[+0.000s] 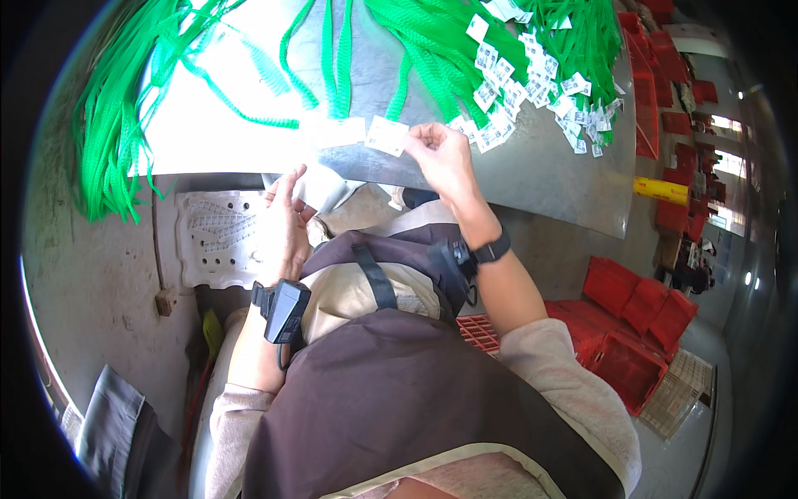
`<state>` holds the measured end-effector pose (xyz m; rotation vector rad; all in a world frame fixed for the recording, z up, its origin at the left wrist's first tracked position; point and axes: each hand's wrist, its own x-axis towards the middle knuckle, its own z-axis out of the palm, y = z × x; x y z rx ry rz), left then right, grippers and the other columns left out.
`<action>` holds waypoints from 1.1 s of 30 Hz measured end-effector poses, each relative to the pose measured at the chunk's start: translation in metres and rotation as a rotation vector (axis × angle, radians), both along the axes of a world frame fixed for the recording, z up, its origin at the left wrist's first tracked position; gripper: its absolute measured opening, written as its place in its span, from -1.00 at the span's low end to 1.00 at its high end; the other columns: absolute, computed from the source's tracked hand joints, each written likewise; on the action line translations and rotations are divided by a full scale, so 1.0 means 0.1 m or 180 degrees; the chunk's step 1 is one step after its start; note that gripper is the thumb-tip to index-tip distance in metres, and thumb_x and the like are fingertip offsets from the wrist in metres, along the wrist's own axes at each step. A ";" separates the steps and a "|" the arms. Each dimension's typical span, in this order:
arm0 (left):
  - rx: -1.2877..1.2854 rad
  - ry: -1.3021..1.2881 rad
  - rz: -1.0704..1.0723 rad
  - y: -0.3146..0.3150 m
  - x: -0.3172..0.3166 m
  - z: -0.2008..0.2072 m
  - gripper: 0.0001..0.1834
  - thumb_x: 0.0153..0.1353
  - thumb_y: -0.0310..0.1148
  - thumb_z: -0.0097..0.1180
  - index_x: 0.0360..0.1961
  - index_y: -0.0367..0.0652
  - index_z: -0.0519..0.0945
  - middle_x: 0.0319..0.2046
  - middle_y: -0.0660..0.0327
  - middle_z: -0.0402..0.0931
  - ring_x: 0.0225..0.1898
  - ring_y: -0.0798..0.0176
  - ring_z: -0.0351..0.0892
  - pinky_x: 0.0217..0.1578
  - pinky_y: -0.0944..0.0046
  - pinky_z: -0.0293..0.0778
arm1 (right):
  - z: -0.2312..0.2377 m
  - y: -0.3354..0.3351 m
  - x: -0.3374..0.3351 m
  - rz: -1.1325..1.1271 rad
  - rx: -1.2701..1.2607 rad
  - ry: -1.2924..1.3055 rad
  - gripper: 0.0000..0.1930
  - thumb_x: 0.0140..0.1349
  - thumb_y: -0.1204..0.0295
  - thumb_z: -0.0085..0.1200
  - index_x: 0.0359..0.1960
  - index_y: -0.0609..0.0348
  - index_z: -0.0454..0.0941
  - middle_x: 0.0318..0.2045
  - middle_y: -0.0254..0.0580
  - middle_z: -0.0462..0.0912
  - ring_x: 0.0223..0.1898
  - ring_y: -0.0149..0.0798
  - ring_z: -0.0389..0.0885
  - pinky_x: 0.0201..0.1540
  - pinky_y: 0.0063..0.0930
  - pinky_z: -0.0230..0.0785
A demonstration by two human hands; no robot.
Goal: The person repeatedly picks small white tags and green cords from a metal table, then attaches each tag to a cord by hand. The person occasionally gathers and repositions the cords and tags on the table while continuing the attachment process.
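Note:
My right hand (445,162) pinches the edge of a small white printed label (386,135) between thumb and fingertips, at the near edge of the metal table. Lower and to the left, my left hand (287,224) has its fingers bent around the left end of a curled white label strip (326,190), just off the table edge. Glare washes out part of this grip. Another white label (342,131) lies beside the pinched one, close to the ends of several green mesh strips (337,75).
Green mesh bundles hang at the left (116,141) and lie at the far right, with many white tags (499,83) attached. The metal table (573,183) reflects strongly. Below it are a white plastic tray (220,233) and, to the right, red crates (623,358).

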<state>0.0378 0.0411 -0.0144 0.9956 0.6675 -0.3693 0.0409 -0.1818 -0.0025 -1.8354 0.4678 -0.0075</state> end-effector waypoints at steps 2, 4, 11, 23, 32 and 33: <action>0.0103 0.0052 -0.0148 0.02 0.00 -0.02 -0.67 0.18 -0.28 0.09 -0.09 -0.26 0.51 -0.11 0.15 0.54 -0.23 0.28 0.59 -0.29 0.30 0.56 | -0.14 -0.15 0.15 -0.0007 0.0025 0.0056 -0.90 0.03 0.53 0.16 -0.49 0.36 0.58 -0.55 -0.24 0.63 -0.53 -0.47 0.53 -0.44 -0.60 0.37; 0.0072 -0.0049 -0.0164 0.01 -0.02 -0.02 -0.66 0.18 -0.27 0.09 -0.09 -0.26 0.51 -0.13 0.14 0.55 -0.24 0.29 0.59 -0.29 0.31 0.56 | -0.28 -0.21 0.25 -0.0167 -0.0140 0.0292 -0.86 0.03 0.48 0.19 -0.46 0.35 0.59 -0.50 -0.25 0.63 -0.48 -0.48 0.53 -0.39 -0.61 0.36; 0.0325 -0.0624 -0.0433 -0.03 -0.05 -0.02 -0.74 0.17 -0.50 0.07 -0.09 -0.29 0.52 -0.21 0.16 0.56 -0.23 0.37 0.56 -0.20 0.36 0.51 | -0.56 -0.28 0.32 0.0329 -0.2397 -0.0271 -0.89 -0.08 0.56 0.15 -0.45 0.23 0.58 -0.46 -0.05 0.62 -0.38 -0.26 0.60 -0.37 -0.43 0.39; -0.0951 -0.0279 -0.0262 0.02 -0.02 0.19 -0.73 0.19 -0.40 0.00 -0.15 -0.36 0.54 -0.12 0.08 0.55 -0.16 0.27 0.55 -0.09 0.30 0.45 | 0.60 0.24 -0.11 0.1666 0.0276 -0.0085 -0.69 0.06 0.50 0.19 -0.10 0.19 0.55 -0.32 -0.34 0.61 -0.34 -0.48 0.52 -0.31 -0.61 0.34; -0.0151 -0.0523 -0.0479 0.06 -0.07 0.09 -0.65 0.27 -0.30 -0.06 -0.08 -0.38 0.51 -0.14 0.10 0.55 -0.18 0.31 0.56 -0.14 0.31 0.47 | 0.45 0.65 -0.25 0.1510 -0.1077 -0.0994 -0.92 0.02 0.54 0.17 -0.42 0.21 0.58 -0.44 -0.24 0.56 -0.36 -0.32 0.48 -0.29 -0.50 0.32; -0.0174 -0.0363 -0.0404 0.06 -0.07 0.08 -0.64 0.28 -0.29 -0.07 -0.07 -0.38 0.50 -0.13 0.10 0.55 -0.18 0.32 0.56 -0.15 0.31 0.48 | 0.44 0.66 -0.25 0.1566 -0.1480 -0.1361 -0.94 0.01 0.53 0.16 -0.46 0.20 0.57 -0.45 -0.18 0.56 -0.31 -0.22 0.52 -0.24 -0.45 0.34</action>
